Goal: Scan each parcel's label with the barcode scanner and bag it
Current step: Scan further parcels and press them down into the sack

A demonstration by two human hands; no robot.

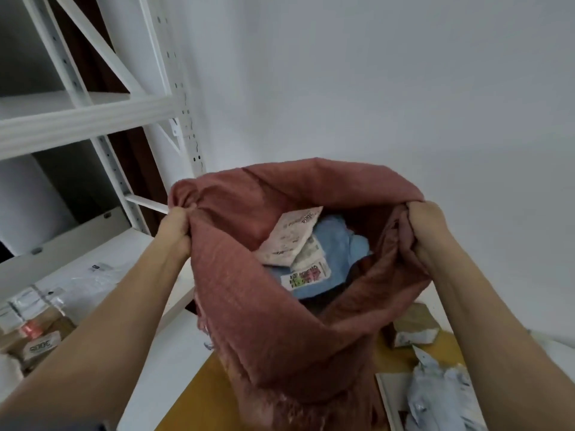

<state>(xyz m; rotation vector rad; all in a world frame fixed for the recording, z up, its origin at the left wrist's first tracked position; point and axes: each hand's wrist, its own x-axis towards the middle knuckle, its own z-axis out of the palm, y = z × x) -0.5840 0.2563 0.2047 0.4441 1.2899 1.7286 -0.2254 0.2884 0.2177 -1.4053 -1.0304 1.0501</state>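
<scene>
Two hands: both on the rim of the dusty-pink woven fabric sack [280, 321], holding its mouth wide.
Left hand [175, 228]: fingers curled tight round a bunch of rim cloth, on the sack's left edge.
Right hand [426, 231]: fingers curled round a gathered fold on the sack's right edge.
Parcels bagged: pale-blue soft mailer [336, 244] lies inside the sack, with a white flat packet bearing a printed label [289, 241] resting on top of it.
Parcels outside: brown kraft-paper parcel [410, 328] and crumpled light-blue plastic mailers [441, 396] lie on the yellow worktop [199, 396] to the right of the sack; more packets sit left of the sack.
Scanner: not visible.
Risk 1: sack looks limp; if one hand lets go to fetch a parcel, the mouth would likely slump shut.
Risk 2: frayed lower edge of the sack hangs over the worktop; a drag could sweep nearby parcels off.
Risk 3: with both hands occupied, an unscanned parcel could be bagged by mistake; the label state of the outside parcels cannot be told.
</scene>
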